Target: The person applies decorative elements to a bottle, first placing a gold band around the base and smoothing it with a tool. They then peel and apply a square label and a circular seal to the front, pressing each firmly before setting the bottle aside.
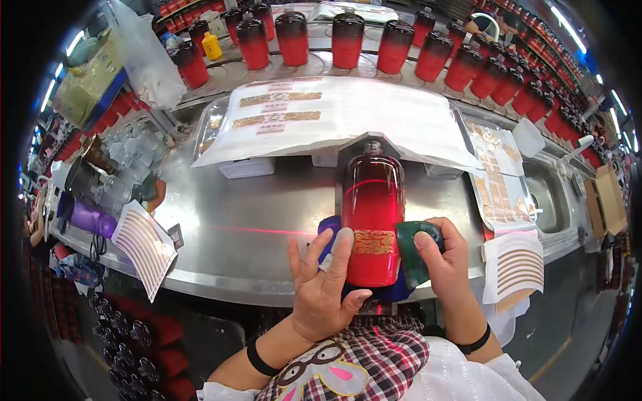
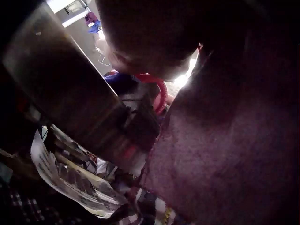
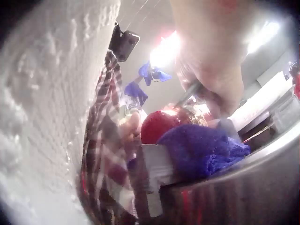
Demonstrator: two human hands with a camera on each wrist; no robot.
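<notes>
A red bottle [image 1: 372, 200] with a dark shoulder lies on a blue cloth [image 3: 197, 150], its neck pointing away from the person. Round its lower body runs a gold patterned decal [image 1: 376, 242]. My right hand [image 1: 447, 264] pinches a dark green scraper [image 1: 416, 271], thumb on top, with its edge against the bottle's right side by the decal. On the other side, my left hand [image 1: 321, 294] has its fingers extended, and the index fingertip touches the bottle at the decal's left end. A white wrap circles one left finger. The left wrist view is mostly dark.
Decal sheets [image 1: 287, 113] cover a tray behind the bottle. Strips of decals hang at the left [image 1: 144, 247] and right [image 1: 515, 267] table edges. Red and black bottles [image 1: 348, 40] line the conveyor at the back. A sink [image 1: 552, 200] is at the right.
</notes>
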